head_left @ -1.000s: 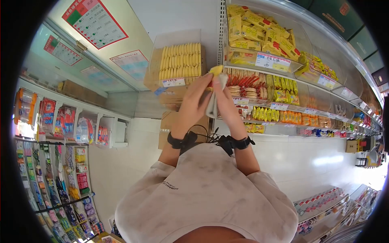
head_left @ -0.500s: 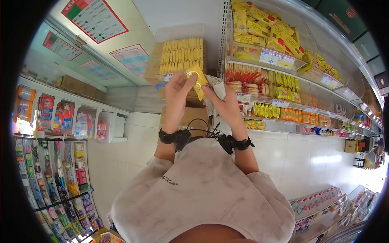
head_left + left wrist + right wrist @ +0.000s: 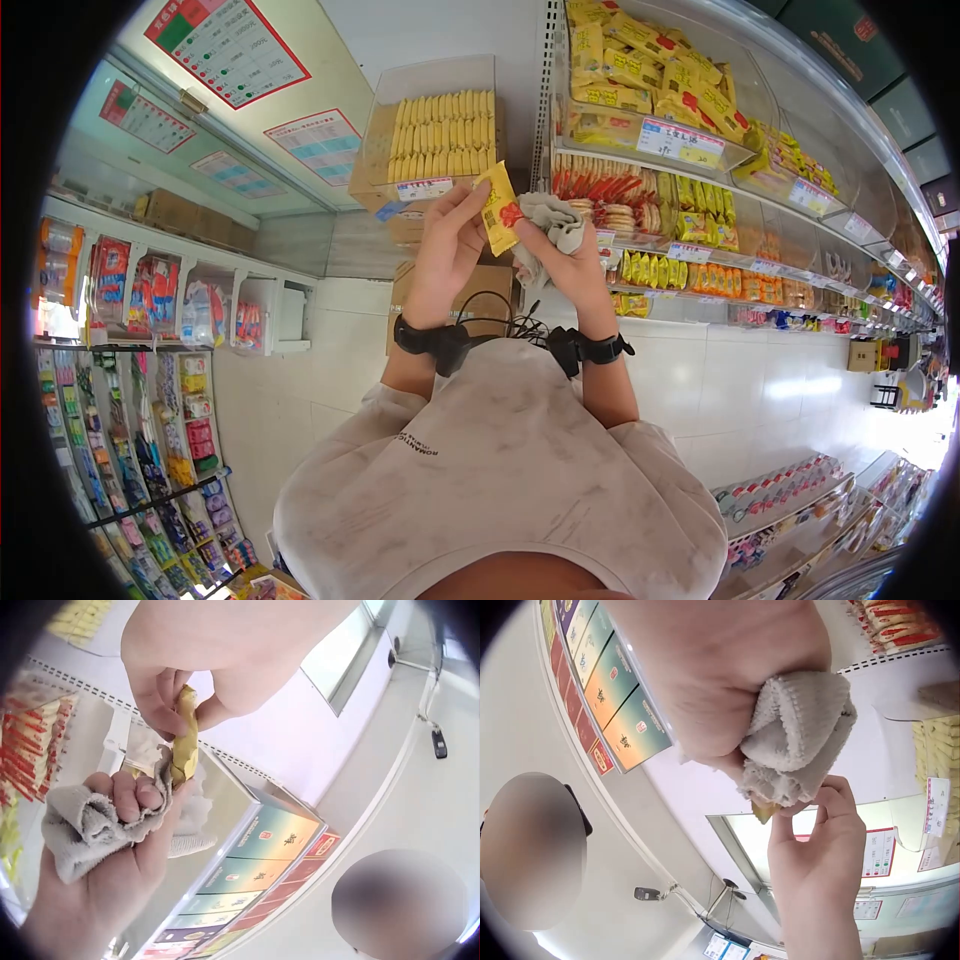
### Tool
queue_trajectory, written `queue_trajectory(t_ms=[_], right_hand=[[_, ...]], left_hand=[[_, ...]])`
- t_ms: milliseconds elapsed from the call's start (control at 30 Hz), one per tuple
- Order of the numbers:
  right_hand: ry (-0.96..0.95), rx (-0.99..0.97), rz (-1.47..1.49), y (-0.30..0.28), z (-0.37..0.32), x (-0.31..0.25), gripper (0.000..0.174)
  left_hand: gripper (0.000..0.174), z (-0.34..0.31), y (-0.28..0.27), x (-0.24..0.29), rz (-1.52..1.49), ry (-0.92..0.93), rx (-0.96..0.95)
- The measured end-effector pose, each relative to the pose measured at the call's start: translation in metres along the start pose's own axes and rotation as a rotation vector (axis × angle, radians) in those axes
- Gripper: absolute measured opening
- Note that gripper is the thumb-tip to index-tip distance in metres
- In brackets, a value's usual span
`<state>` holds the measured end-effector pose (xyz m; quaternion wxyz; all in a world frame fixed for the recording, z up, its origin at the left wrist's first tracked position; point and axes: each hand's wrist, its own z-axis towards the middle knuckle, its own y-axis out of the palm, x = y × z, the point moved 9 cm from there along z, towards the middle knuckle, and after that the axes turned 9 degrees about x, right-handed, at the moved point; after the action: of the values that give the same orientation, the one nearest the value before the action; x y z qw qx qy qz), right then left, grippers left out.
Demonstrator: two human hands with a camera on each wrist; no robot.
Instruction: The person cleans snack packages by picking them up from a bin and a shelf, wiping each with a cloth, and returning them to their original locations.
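Observation:
A yellow snack packet [image 3: 497, 210] with a red print is held between both hands, its printed face turned toward the head camera. My left hand [image 3: 450, 240] pinches it along one side between thumb and fingers. My right hand [image 3: 570, 265] has its thumb at the packet's lower end and also grips a bunched grey cloth [image 3: 550, 225]. In the left wrist view the packet [image 3: 185, 742] appears edge-on, with the cloth [image 3: 75, 832] under the curled right fingers. Only a small tip of the packet [image 3: 763, 812] shows past the cloth [image 3: 802, 724] in the right wrist view.
Beyond the left hand stands a clear bin of upright pale-yellow packets [image 3: 440, 140]. Shelves at right carry bins of yellow packets [image 3: 630, 65] and wrapped crackers [image 3: 625, 205]. A cardboard box [image 3: 460, 295] sits below the hands. Hanging goods [image 3: 150, 430] line the left side.
The packet has come down and turned from nearly edge-on to face-on. The hands have parted slightly, and the cloth, earlier hanging long, is now bunched in the right hand.

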<state>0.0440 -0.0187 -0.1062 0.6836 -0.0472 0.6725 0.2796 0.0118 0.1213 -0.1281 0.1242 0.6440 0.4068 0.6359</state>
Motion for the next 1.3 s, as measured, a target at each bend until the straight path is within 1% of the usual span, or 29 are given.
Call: queue_trajectory(t_ms=[67,100,167,233,300,367,433,467,533,567,667,767,833,967,1033,1067,1133,1167,1267,1300], right_hand=[[0.005,0.053,0.013,-0.003,0.002,-0.003,0.027],[0.008,0.079,0.021,-0.003,0.003,-0.004,0.026],[-0.046,0.222,-0.007,-0.020,0.014,0.012,0.026],[-0.085,0.362,-0.003,-0.028,0.015,0.005,0.029],[0.106,0.331,0.398,-0.020,0.011,0.009,0.030],[0.210,0.272,0.562,-0.010,0.010,0.021,0.031],[0.222,0.203,0.493,-0.004,0.011,0.038,0.031],[0.125,0.176,0.269,-0.007,0.011,0.036,0.031],[-0.067,0.115,-0.177,0.003,0.010,0.009,0.031],[-0.059,0.115,-0.198,0.004,0.009,0.005,0.031],[-0.061,0.121,-0.238,0.004,0.010,-0.002,0.030],[-0.119,0.131,-0.273,0.002,0.009,-0.001,0.028],[-0.185,0.115,-0.336,0.004,0.008,-0.005,0.029],[-0.245,0.082,-0.399,0.009,0.003,-0.016,0.032],[-0.243,0.047,-0.400,0.007,0.002,-0.019,0.033],[-0.188,0.087,-0.289,-0.004,0.004,-0.014,0.033],[-0.076,0.159,-0.066,-0.020,0.011,-0.008,0.034],[-0.017,0.204,-0.060,-0.032,0.011,-0.008,0.037],[-0.050,0.372,-0.106,-0.035,0.007,-0.028,0.038],[-0.039,0.296,-0.116,-0.024,0.006,-0.021,0.038]], left_hand=[[0.022,0.002,-0.006,0.000,0.014,0.022,0.018],[0.021,0.001,-0.005,0.011,0.045,0.141,0.079],[0.021,-0.006,0.005,0.034,0.108,0.376,0.198],[0.024,-0.008,0.002,0.042,0.239,0.457,0.217],[0.028,-0.011,0.004,0.044,0.351,0.527,0.214],[0.031,-0.016,0.012,0.039,0.441,0.591,0.196],[0.031,-0.017,0.010,0.036,0.460,0.590,0.262],[0.031,-0.017,0.009,0.035,0.469,0.589,0.294],[0.030,-0.014,0.010,0.035,0.479,0.576,0.276],[0.029,-0.013,0.010,0.037,0.485,0.572,0.268],[0.027,-0.005,0.004,0.032,0.400,0.455,0.219],[0.026,0.007,-0.006,0.018,0.174,0.320,0.175],[0.025,0.005,-0.004,0.019,0.158,0.314,0.172],[0.025,0.000,0.002,0.024,0.137,0.292,0.191],[0.026,0.000,-0.006,0.023,0.135,0.323,0.230],[0.026,-0.001,-0.010,0.024,0.135,0.338,0.250],[0.027,-0.005,-0.019,0.042,0.300,0.434,0.328],[0.027,-0.008,-0.021,0.050,0.382,0.482,0.368],[0.029,-0.019,0.010,0.052,0.546,0.555,0.236],[0.031,-0.022,0.020,0.050,0.605,0.641,0.225]])
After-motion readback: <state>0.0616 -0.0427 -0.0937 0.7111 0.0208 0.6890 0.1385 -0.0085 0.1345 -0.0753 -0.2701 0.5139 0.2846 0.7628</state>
